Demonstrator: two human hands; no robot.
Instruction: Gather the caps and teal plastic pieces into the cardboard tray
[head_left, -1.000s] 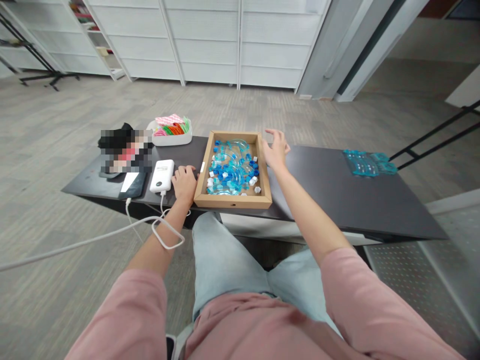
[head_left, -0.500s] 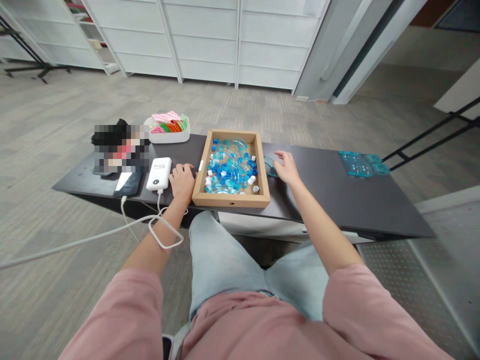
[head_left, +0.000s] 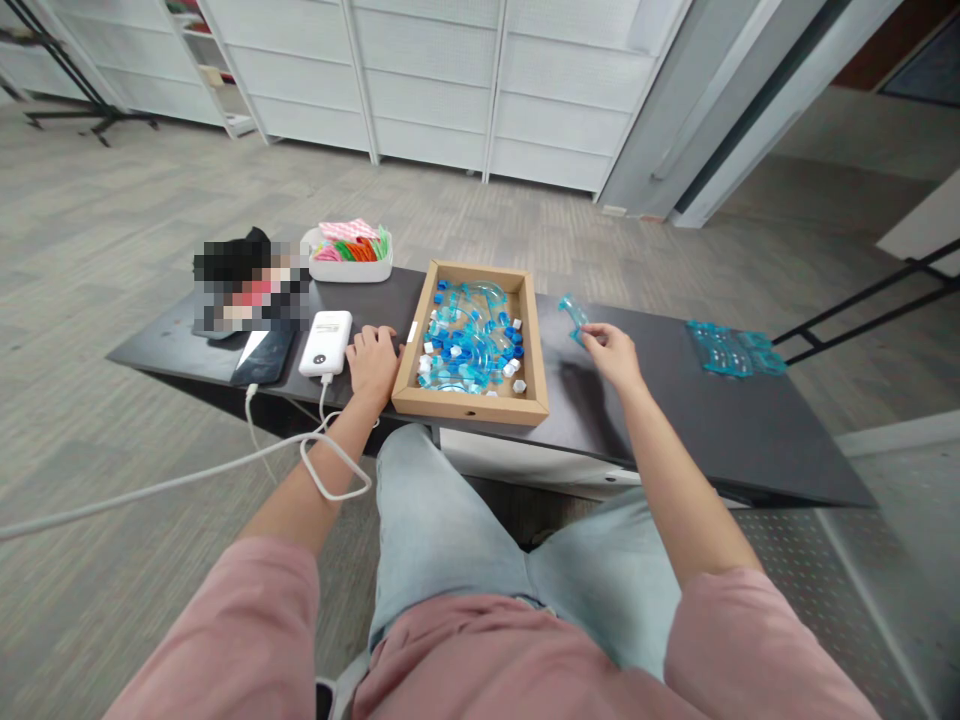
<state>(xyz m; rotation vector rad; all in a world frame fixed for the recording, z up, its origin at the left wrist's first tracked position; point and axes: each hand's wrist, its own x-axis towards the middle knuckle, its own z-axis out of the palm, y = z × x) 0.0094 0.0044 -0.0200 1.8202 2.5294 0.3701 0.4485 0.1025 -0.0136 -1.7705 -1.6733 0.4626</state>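
Note:
My right hand (head_left: 613,356) pinches one end of a clear blue curved plastic piece (head_left: 573,315), held up over the table to the right of the cardboard tray (head_left: 472,408). In the tray lies a jumble of clear blue curved parts (head_left: 480,345), with small blue and white pieces (head_left: 519,386) among them. My left hand (head_left: 373,362) rests on the table against the tray's left side, fingers stretched out and holding nothing. Farther right, several similar clear blue pieces (head_left: 731,352) lie together in a row on the table.
Left of my left hand is a white power bank (head_left: 327,343) with a cable, beside a dark phone (head_left: 264,352). Behind them stands a white container (head_left: 352,270) of colourful items. A white cable (head_left: 187,480) crosses over my left forearm. The dark table (head_left: 697,425) extends right.
My right hand has lifted the clear blue curved plastic piece off the table beside the tray and moved slightly right. My left hand stays by the tray. The view has shifted a little.

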